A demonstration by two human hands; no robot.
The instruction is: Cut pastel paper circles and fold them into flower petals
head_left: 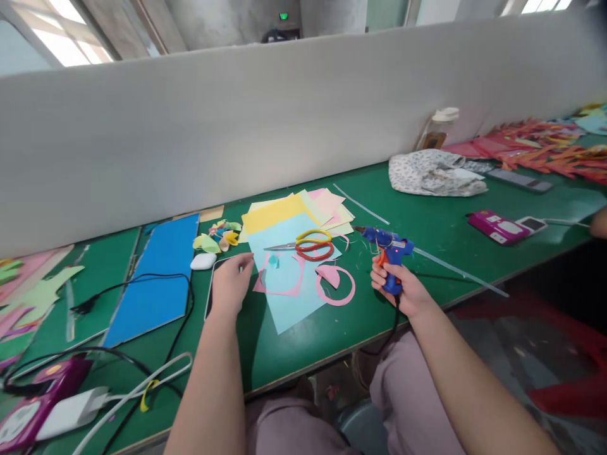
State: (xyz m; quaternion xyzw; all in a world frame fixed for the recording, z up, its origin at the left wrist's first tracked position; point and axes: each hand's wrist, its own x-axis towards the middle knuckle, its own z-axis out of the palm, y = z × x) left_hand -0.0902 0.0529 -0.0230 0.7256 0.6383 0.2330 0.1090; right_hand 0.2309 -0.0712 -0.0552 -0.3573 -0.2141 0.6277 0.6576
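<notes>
My right hand point(398, 284) grips a blue hot glue gun point(396, 249) with an orange trigger, its nozzle pointing left over the table and a glue stick point(459, 272) sticking out behind. My left hand point(231, 284) is closed, fingers curled, above a phone point(208, 297); anything inside them is hidden. Between the hands, scissors point(315, 245) with yellow and red handles lie on a light blue paper sheet point(289, 313). Pink paper scraps point(296, 284), a pink paper ring point(351, 291) and a small teal piece point(274, 261) lie near them.
Stacked coloured paper point(270, 218) and small paper flowers point(220, 237) lie behind. On the left are a blue board point(156, 278), cables and a purple power strip point(47, 398). A patterned cloth point(434, 174), a bottle point(437, 129) and another power strip point(496, 226) are right.
</notes>
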